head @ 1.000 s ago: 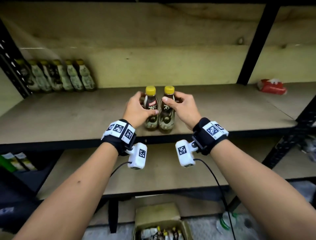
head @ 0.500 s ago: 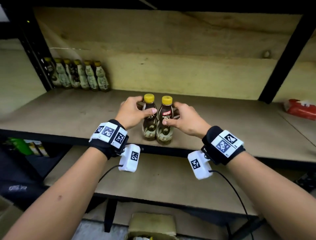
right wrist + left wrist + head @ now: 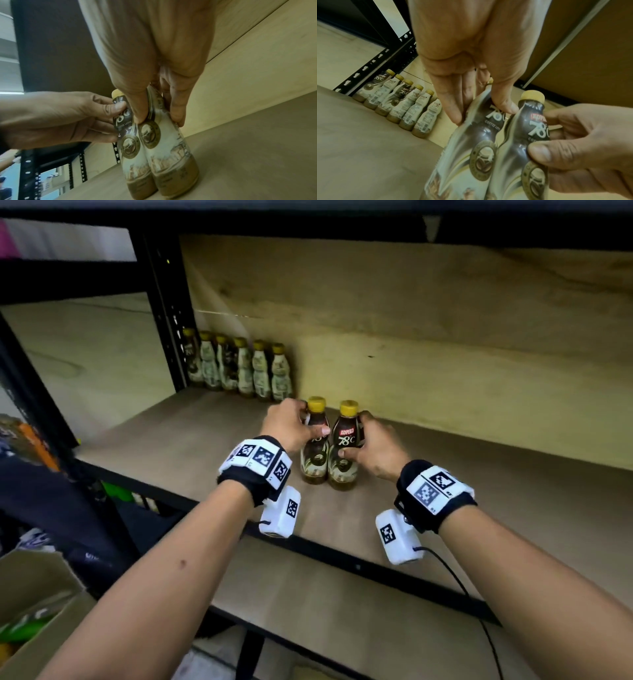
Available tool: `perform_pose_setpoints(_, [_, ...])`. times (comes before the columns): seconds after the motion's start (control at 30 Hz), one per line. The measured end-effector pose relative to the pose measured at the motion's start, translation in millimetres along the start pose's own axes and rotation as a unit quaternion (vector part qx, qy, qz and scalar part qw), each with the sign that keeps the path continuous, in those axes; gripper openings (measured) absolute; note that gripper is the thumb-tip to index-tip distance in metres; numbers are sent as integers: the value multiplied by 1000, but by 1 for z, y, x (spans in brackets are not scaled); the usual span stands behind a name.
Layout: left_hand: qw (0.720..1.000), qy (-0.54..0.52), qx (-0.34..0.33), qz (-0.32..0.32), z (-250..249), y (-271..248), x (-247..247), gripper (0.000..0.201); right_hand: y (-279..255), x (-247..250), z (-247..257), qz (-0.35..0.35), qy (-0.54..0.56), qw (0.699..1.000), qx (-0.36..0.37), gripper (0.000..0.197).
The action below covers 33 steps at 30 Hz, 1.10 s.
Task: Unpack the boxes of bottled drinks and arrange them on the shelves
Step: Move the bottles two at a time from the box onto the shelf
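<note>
Two brown coffee bottles with yellow caps stand upright side by side, touching, on the middle shelf board (image 3: 178, 446). My left hand (image 3: 308, 421) grips the left bottle (image 3: 314, 460) round its upper body, thumb in front and fingers behind. My right hand (image 3: 356, 436) grips the right bottle (image 3: 345, 470) the same way. In the left wrist view my fingers (image 3: 452, 108) curl round the left bottle (image 3: 481, 138), beside the right bottle (image 3: 532, 119). The right wrist view shows both bottle bases (image 3: 173, 175) down on the board.
A row of several like bottles (image 3: 239, 368) stands at the shelf's back left corner, against the black upright (image 3: 164, 313). An open cardboard box (image 3: 37, 604) sits low on the left. A lower shelf board (image 3: 342, 611) lies beneath my arms.
Both hands have carried the two bottles leftward and deeper along the shelf, closer to the row at the back left. My view has turned left with them.
</note>
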<state>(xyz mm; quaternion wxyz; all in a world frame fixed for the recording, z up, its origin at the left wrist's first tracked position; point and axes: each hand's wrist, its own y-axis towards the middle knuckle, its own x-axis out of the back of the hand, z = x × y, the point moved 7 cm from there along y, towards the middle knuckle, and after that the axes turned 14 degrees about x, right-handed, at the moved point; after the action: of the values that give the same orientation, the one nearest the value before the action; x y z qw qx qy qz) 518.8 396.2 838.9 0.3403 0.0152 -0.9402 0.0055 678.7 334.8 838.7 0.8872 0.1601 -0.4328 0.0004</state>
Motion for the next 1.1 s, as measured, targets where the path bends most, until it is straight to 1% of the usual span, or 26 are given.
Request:
perform_pose_setpoints(0.1, [999, 46, -3, -9, 2, 50, 9, 59, 44, -18, 2, 1, -5, 1000, -13, 53])
perform_pose_setpoints(0.17, [997, 73, -14, -5, 1, 82, 13, 56, 73, -30, 0, -2, -35, 999, -29, 49])
perform_pose_setpoints(0.23, [995, 101, -29, 3, -1, 115, 14, 56, 102, -39, -6, -22, -65, 997, -47, 49])
perform_pose_setpoints(0.33, [989, 135, -60, 11, -7, 165, 10, 47, 145, -49, -17, -55, -77, 993, -74, 52])
perform_pose_setpoints(0.47, [986, 141, -77, 32, -17, 213, 3, 40, 187, -58, -28, -79, -90, 986, -117, 52])
perform_pose_setpoints(0.57, [990, 111, -87, 26, -23, 239, 1, 23, 209, -60, -36, -101, -93, 980, -143, 49])
perform_pose_setpoints(0.63, [991, 98, -91, 21, -24, 248, 1, 15, 218, -61, -40, -117, -99, 976, -156, 48])
perform_pose_setpoints(0.67, [991, 99, -93, 21, -24, 250, 1, 16, 222, -61, -41, -126, -102, 974, -161, 46])
perform_pose_setpoints(0.73, [987, 119, -104, 13, -25, 252, 3, 27, 229, -62, -44, -139, -103, 970, -173, 42])
perform_pose_setpoints(0.77, [986, 128, -103, 13, -25, 253, 5, 28, 233, -62, -46, -144, -101, 968, -179, 41])
perform_pose_setpoints(0.9, [986, 129, -108, 21, -24, 252, 6, 24, 243, -60, -51, -153, -104, 964, -193, 38])
perform_pose_setpoints(1.0, [987, 120, -104, 29, -24, 248, 8, 24, 240, -63, -52, -163, -112, 961, -193, 35])
perform_pose_setpoints(1.1, [989, 99, -103, 46, -26, 242, 13, 19, 237, -64, -49, -155, -110, 963, -193, 39])
